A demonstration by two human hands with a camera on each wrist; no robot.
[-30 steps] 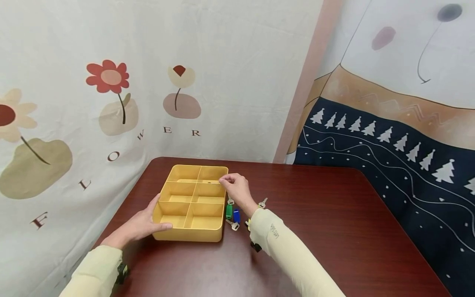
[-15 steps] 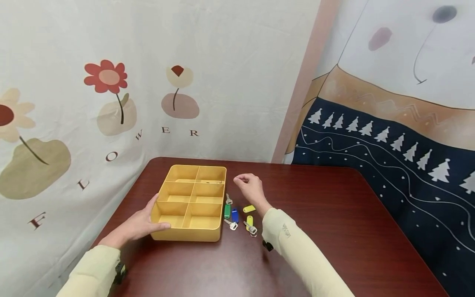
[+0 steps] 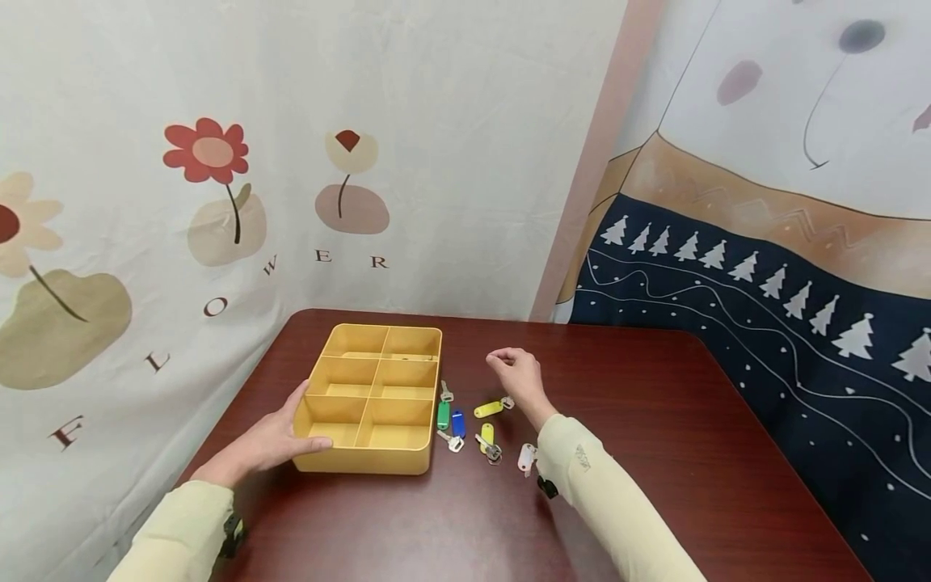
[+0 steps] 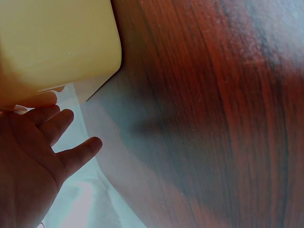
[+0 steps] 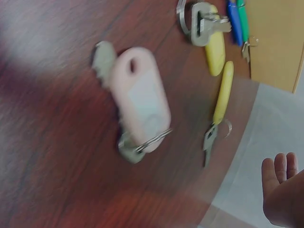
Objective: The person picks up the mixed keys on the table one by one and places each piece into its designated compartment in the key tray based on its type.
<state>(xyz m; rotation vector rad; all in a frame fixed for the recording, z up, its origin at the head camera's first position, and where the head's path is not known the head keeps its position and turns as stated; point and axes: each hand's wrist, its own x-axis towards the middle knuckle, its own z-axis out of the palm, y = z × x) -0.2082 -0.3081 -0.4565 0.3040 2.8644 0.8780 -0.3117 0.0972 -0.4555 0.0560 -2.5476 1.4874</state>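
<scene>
My left hand [image 3: 265, 440] holds the front left corner of a yellow six-compartment box [image 3: 361, 461], thumb at the front rim and fingers along the left wall. The left wrist view shows some fingers standing off the box [image 4: 61, 42]. To the right of the box my right hand [image 3: 518, 378] hovers over the table, fingers loosely bent, with nothing visible in them. Keys with coloured tags lie beneath: green [image 3: 443, 415], blue [image 3: 458, 424], two yellow ones [image 3: 488, 410] and a pale pink tag [image 5: 141, 97], blurred in the right wrist view. Small dark specks show in the back right compartment.
The dark red wooden table [image 3: 640, 420] stretches to the right and toward the front. A printed cloth [image 3: 451, 162] hangs behind and to the left of it, and a navy tree-patterned cloth [image 3: 800, 347] hangs at the right.
My right hand has moved right, away from the back right compartment and across the tagged keys, uncovering the yellow and pale tags. My left hand stays on the box.
</scene>
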